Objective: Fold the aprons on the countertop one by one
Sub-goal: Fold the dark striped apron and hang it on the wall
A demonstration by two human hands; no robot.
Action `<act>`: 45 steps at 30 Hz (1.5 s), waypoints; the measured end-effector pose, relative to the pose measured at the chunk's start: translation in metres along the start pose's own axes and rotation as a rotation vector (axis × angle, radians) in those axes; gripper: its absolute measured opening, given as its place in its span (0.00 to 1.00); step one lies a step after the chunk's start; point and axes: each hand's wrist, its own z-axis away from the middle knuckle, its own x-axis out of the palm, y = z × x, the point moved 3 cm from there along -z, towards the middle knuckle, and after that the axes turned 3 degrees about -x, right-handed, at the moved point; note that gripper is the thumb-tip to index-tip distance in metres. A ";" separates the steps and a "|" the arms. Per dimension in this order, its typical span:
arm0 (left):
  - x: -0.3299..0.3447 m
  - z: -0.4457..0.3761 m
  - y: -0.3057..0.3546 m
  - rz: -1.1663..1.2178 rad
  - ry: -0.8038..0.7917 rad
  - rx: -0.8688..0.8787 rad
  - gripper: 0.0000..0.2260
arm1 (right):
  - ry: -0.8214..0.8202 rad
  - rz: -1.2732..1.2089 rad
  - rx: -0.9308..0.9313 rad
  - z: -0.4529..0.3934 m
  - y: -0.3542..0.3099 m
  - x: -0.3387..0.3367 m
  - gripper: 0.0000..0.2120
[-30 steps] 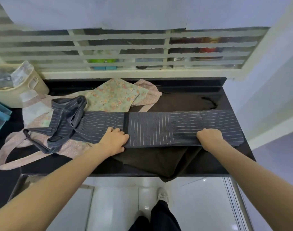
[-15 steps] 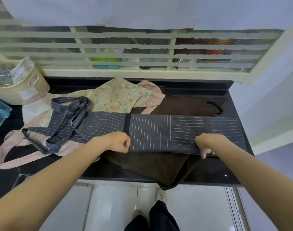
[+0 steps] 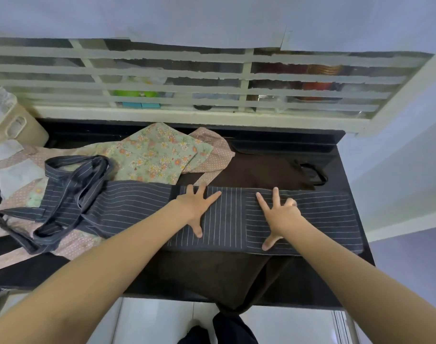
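Now both hands, left hand (image 3: 195, 209) and right hand (image 3: 281, 216), grip nothing, fingers spread wide, pressing flat the striped apron (image 3: 311, 219) on the counter (image 3: 345, 170)

Bare arms, dark trousers

Both forearms are bare right up to the near edge of the view, with no sleeve, watch, ring or bracelet showing on the left hand (image 3: 194, 207) or the right hand (image 3: 281, 216). The fingernails are short and unpainted. Near the bottom edge, dark trousers (image 3: 226, 328) show against the pale floor.
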 end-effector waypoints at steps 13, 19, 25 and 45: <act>-0.009 0.016 -0.081 -0.019 0.408 -0.193 0.21 | 0.329 -0.098 -0.324 -0.008 -0.051 -0.109 0.19; 0.015 0.036 -0.156 -0.072 0.309 -0.315 0.20 | 0.254 -0.141 -0.647 -0.015 -0.160 -0.130 0.35; 0.040 0.061 -0.235 -0.100 0.140 -0.639 0.18 | 0.014 0.089 -0.426 -0.033 -0.198 -0.149 0.48; 0.096 0.170 -0.408 1.207 0.985 -0.702 0.11 | 0.361 -0.885 -0.607 -0.012 -0.325 -0.248 0.15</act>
